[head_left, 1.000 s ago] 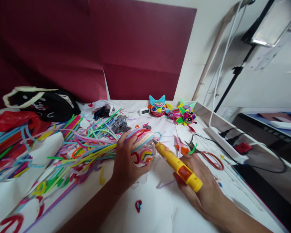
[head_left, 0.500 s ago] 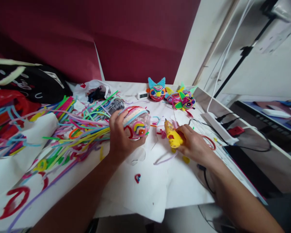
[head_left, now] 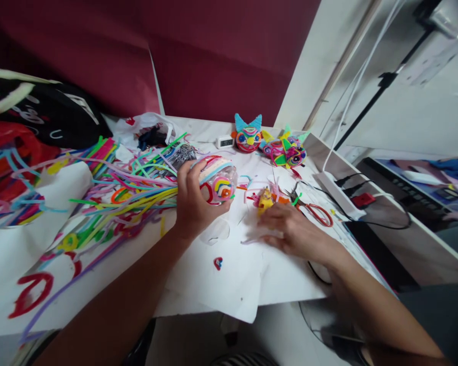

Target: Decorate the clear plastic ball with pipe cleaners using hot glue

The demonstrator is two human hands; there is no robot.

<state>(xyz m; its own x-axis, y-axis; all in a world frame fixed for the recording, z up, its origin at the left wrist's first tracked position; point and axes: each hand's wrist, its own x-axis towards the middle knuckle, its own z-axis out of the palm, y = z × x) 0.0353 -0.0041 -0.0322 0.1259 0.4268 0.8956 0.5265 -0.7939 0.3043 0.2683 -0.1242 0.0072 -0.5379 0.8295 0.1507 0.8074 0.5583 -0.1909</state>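
My left hand (head_left: pixel 196 198) is closed around a clear plastic ball-shaped piece (head_left: pixel 219 178) wrapped with coloured pipe cleaner strips and small rainbow and red shapes. Over the right part of the paper, my right hand (head_left: pixel 293 231) is partly blurred, its fingers and thumb apart. Just beyond its fingertips, a yellow glue gun (head_left: pixel 266 201) rests low by the table, its rear hidden behind the hand. Beneath the thumb lies a pale purple pipe cleaner (head_left: pixel 250 241). A small red and blue heart-like piece (head_left: pixel 218 263) sits nearer me, and a clear plastic piece (head_left: pixel 216 232) lies below the ball.
Loose pipe cleaners (head_left: pixel 137 198) spread across the left. At the back stand a blue-eared figure (head_left: pixel 248 137), a colourful pipe cleaner figure (head_left: pixel 286 151) and a small digital display (head_left: pixel 225 142). Orange-handled scissors (head_left: pixel 320 215) and a power strip (head_left: pixel 341 195) with cables lie right.
My right hand has come down and its fingers have opened off the glue gun, which now sits lower. The scissors show more fully. My left hand still grips the ball.
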